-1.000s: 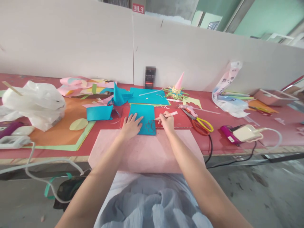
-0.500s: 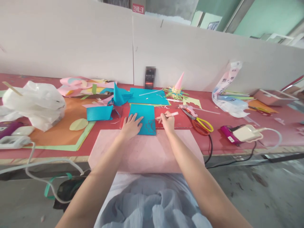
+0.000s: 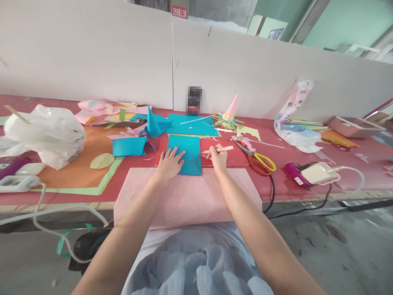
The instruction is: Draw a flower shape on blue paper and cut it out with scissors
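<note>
A blue sheet of paper [image 3: 190, 143] lies on a flat red board [image 3: 238, 155], with a flower-like outline drawn near its lower right corner. Fingers spread, my left hand [image 3: 170, 163] rests flat on the left part of this sheet. My right hand [image 3: 217, 157] is closed around a pale pen [image 3: 226, 148], its tip by the sheet's right edge near the outline. Right of that hand lie a pink glue gun [image 3: 245, 143] and scissors [image 3: 262, 162] with yellow and orange handles.
Behind stand a blue paper cone [image 3: 152, 125] and a pink cone on a woven base [image 3: 231, 108]. Orange paper [image 3: 76, 164] and a white plastic bag [image 3: 46, 133] lie left. A white adapter [image 3: 319, 172] with cables sits right, near the table's front edge.
My right hand has shifted slightly to the right with the pen, away from the drawn outline. More of the outline shows as a flower shape. My left hand stays in place.
</note>
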### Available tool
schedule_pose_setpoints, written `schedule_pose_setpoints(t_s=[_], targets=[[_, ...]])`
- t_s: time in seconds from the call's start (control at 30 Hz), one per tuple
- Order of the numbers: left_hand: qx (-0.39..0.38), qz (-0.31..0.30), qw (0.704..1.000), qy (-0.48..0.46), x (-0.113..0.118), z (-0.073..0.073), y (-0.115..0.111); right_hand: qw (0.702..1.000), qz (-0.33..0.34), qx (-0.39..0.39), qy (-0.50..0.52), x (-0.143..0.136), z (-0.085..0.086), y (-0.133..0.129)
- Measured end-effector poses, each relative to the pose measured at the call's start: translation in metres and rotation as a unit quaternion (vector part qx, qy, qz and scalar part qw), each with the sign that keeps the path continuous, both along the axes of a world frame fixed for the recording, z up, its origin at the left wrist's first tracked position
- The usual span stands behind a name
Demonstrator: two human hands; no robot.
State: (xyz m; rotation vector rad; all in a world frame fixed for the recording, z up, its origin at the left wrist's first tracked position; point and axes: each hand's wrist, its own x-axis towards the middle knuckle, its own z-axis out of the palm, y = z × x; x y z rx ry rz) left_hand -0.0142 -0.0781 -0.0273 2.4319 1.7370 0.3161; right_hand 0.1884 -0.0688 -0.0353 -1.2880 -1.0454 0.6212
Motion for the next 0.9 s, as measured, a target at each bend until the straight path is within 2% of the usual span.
schedule_pose_setpoints(t_s=[0.33, 0.9], targets=[[0.001, 0.001, 1.000, -0.001, 0.0008, 0.0025, -0.0023, 0.997, 0.059, -0.016, -0.036, -0.0008, 0.0004, -0.0012], [0.004, -0.001, 1.000, -0.003, 0.0001, 0.0013, -0.0013, 0.997, 0.052, -0.014, -0.060, -0.0009, -0.0009, -0.0006]])
